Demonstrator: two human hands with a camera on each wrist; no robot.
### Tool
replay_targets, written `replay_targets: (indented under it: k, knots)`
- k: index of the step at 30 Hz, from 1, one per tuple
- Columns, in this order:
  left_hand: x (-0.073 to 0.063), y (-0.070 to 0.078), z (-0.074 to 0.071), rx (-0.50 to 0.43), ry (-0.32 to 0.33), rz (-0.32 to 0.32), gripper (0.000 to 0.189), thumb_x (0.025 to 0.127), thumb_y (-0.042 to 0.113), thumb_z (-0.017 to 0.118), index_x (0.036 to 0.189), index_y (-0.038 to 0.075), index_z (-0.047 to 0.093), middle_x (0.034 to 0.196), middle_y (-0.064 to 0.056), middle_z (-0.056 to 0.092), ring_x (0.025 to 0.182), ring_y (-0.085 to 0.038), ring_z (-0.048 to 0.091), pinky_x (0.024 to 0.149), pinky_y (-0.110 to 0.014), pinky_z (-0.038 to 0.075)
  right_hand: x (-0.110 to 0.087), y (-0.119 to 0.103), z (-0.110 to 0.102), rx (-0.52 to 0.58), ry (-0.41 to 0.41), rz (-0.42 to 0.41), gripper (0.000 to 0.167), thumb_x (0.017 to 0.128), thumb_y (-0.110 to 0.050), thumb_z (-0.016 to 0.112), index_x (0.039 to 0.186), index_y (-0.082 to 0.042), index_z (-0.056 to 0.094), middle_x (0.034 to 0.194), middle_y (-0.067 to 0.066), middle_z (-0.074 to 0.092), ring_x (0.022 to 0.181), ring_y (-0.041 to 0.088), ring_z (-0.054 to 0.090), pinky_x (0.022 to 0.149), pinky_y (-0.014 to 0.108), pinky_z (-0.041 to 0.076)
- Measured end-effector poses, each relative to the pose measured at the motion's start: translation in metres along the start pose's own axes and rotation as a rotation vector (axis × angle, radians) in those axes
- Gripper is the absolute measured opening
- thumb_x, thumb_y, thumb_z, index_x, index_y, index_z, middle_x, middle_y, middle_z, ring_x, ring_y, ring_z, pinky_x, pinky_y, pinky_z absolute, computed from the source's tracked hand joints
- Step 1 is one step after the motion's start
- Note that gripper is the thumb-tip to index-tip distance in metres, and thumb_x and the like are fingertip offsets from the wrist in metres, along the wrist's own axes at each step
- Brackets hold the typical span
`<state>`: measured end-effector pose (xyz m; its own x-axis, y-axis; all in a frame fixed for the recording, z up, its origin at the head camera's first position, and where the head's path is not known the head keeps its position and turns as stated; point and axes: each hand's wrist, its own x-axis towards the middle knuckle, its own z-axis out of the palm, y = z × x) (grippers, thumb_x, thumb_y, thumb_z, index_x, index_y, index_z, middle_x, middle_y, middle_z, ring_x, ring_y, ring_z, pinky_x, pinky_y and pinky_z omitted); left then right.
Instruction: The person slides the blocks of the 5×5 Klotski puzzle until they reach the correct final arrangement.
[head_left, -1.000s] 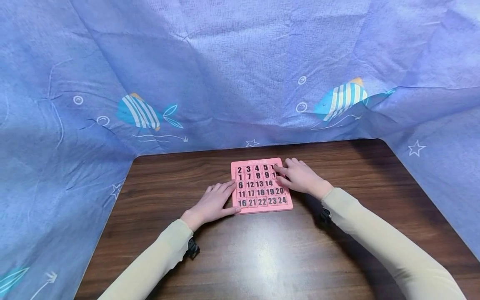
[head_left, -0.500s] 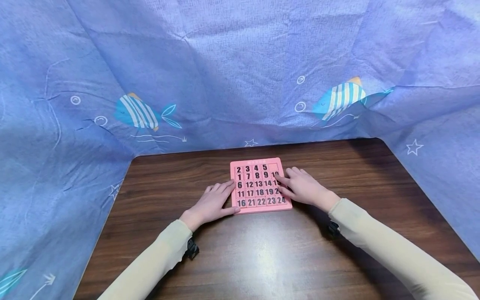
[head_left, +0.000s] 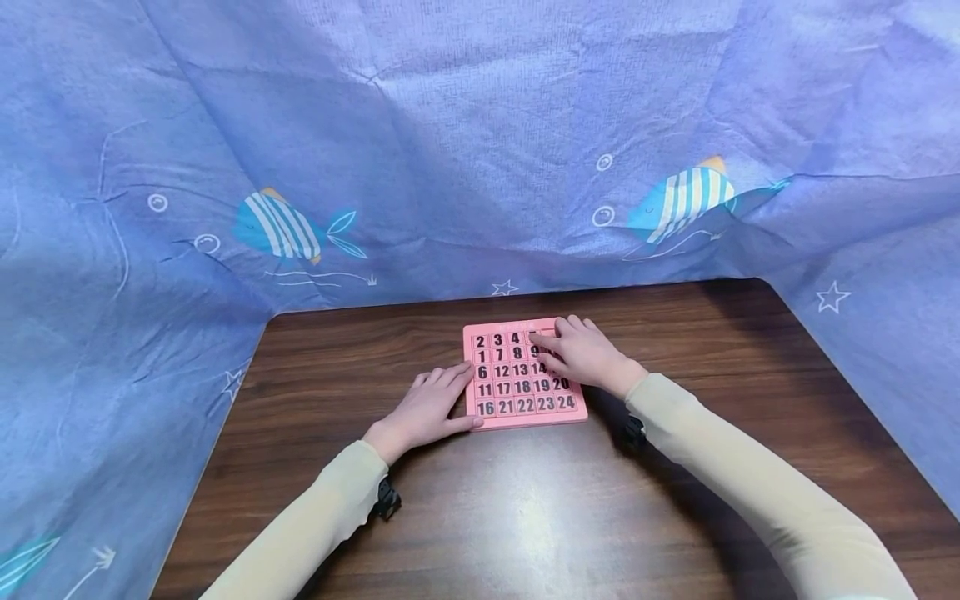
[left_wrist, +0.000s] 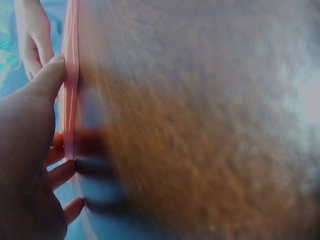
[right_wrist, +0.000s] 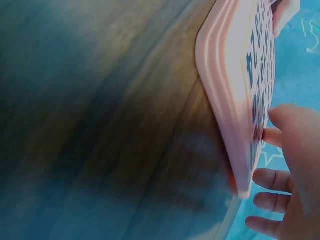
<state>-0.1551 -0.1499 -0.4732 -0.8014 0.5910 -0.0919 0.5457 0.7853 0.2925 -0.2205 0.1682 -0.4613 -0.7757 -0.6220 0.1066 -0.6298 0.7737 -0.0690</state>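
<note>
A pink sliding number puzzle [head_left: 517, 422] lies flat on the dark wooden table, its numbered tiles in rows. Along its left side rests my left hand [head_left: 423, 410], thumb on the near-left corner and fingertips at the left edge. In the left wrist view that thumb [left_wrist: 50, 75] lies against the pink rim. My right hand [head_left: 588, 357] reaches over the puzzle from the right, an index fingertip on the tile marked 5 [head_left: 533, 335]. It hides the tiles at the right end of the upper rows. In the right wrist view its other fingers [right_wrist: 272, 200] are spread apart beyond the edge.
The brown table [head_left: 360, 350] extends around the puzzle, with a bright glare patch in front. A blue cloth [head_left: 465, 150] printed with striped fish hangs behind and at both sides. Each wrist wears a small black camera [head_left: 386, 498].
My right hand first drew toward me, sliding the right-column tiles 10 and 15 down and leaving the top-right slot vacant. Now it has moved left and away, onto tile 5. My left hand stays put.
</note>
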Motion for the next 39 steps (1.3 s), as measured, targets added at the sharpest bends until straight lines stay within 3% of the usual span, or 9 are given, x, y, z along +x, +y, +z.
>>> replay_targets:
  k: [10,17,24,34,39]
  knots:
    - [0.000,-0.001,0.001,0.014,0.019,0.025,0.088,0.099,0.061,0.061,0.163,0.006,0.035,0.168,-0.012,0.033,0.147,-0.033,0.039,0.113,-0.055,0.032,-0.016,0.016,-0.004,-0.031,0.004,0.082,0.042,0.103,-0.033,0.063,0.141,-0.018,0.068,0.092,0.014,0.054,0.090,0.034,0.049,0.079,0.049,0.039]
    - [-0.001,-0.003,0.002,0.010,0.022,0.018,0.088,0.099,0.061,0.061,0.163,0.006,0.034,0.169,-0.012,0.032,0.147,-0.034,0.039,0.113,-0.056,0.032,0.007,-0.001,0.000,-0.002,0.021,0.028,0.040,0.103,-0.034,0.063,0.138,-0.016,0.069,0.097,0.012,0.054,0.096,0.034,0.050,0.086,0.050,0.041]
    - [-0.002,0.001,0.001,-0.006,-0.001,0.006,0.089,0.099,0.061,0.059,0.164,0.006,0.032,0.170,-0.012,0.031,0.147,-0.035,0.038,0.114,-0.056,0.032,0.024,-0.020,0.006,-0.021,-0.017,-0.051,0.045,0.105,-0.038,0.058,0.146,-0.021,0.064,0.104,0.013,0.056,0.103,0.035,0.053,0.098,0.054,0.041]
    - [-0.001,-0.001,0.002,-0.025,0.001,0.008,0.091,0.099,0.062,0.059,0.164,0.006,0.031,0.170,-0.012,0.030,0.148,-0.034,0.037,0.115,-0.056,0.031,0.001,-0.001,-0.001,-0.024,0.001,0.001,0.044,0.103,-0.036,0.063,0.144,-0.020,0.066,0.095,0.012,0.053,0.093,0.034,0.050,0.084,0.051,0.043]
    - [-0.002,0.000,0.002,-0.025,0.010,0.013,0.089,0.099,0.059,0.061,0.163,0.005,0.032,0.169,-0.013,0.031,0.148,-0.035,0.037,0.114,-0.057,0.031,0.000,-0.002,-0.001,-0.019,0.024,-0.001,0.042,0.102,-0.034,0.065,0.140,-0.016,0.069,0.094,0.012,0.052,0.090,0.033,0.049,0.081,0.049,0.042]
